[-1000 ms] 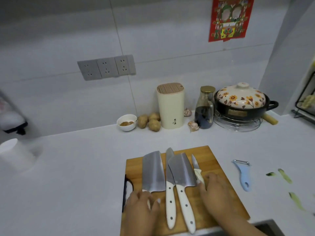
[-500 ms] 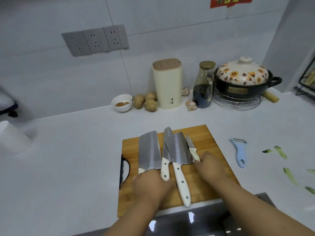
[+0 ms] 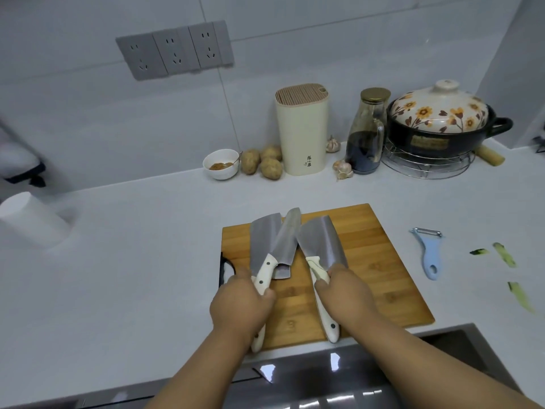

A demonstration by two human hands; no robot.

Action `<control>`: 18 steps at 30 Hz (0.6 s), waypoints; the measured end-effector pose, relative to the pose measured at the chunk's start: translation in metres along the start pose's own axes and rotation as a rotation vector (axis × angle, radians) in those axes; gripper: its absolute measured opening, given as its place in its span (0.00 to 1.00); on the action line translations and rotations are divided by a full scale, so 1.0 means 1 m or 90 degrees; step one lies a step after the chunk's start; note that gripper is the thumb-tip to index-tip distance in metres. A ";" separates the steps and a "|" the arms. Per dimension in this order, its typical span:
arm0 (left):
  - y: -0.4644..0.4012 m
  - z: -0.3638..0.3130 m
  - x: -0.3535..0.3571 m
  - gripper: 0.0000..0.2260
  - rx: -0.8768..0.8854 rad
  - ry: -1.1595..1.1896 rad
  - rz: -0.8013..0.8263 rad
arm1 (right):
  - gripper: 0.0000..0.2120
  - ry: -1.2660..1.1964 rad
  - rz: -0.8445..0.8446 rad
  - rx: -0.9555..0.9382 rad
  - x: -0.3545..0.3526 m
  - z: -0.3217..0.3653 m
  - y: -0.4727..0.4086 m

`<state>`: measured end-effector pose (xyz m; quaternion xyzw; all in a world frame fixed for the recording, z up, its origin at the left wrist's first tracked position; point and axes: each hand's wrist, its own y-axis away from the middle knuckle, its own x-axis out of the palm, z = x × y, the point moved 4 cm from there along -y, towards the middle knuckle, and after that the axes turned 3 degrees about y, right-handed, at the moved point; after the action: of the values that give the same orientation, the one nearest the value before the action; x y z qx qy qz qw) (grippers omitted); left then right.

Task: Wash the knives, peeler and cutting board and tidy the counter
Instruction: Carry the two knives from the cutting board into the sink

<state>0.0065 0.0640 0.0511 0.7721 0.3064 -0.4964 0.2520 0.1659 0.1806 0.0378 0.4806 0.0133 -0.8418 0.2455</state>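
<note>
A wooden cutting board (image 3: 368, 261) lies on the white counter near the front edge. My left hand (image 3: 240, 305) grips the white handles of a cleaver (image 3: 262, 240) and a narrower knife (image 3: 287, 237), their blades crossed above the board. My right hand (image 3: 345, 293) grips the handle of a second cleaver (image 3: 323, 240) together with a small knife's handle (image 3: 314, 265); the small blade is hidden. A light blue peeler (image 3: 430, 252) lies on the counter right of the board.
Green peel scraps (image 3: 505, 255) lie at the right. Along the wall stand a cream knife block (image 3: 302, 131), potatoes (image 3: 265, 163), a small bowl (image 3: 221, 163), garlic, a dark bottle (image 3: 365, 134) and a flowered pot (image 3: 439, 122) on a wire rack. A sink edge (image 3: 324, 364) runs below the board.
Both hands closed round the knife handles and lifted the knives, two in each hand; the blades now fan apart. The camera view shifted down, showing the sink edge.
</note>
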 end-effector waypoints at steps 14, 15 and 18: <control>-0.023 0.007 0.012 0.14 -0.080 -0.004 0.049 | 0.17 0.097 0.128 0.120 0.011 0.007 -0.014; -0.023 0.006 0.010 0.13 -0.087 -0.008 0.044 | 0.17 0.110 0.144 0.132 0.010 0.006 -0.015; -0.023 -0.002 0.006 0.11 -0.107 -0.005 0.021 | 0.17 0.104 0.173 0.139 0.004 0.002 -0.019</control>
<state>-0.0065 0.0825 0.0443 0.7515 0.3332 -0.4675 0.3251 0.1547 0.1954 0.0311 0.5687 -0.1234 -0.7555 0.3011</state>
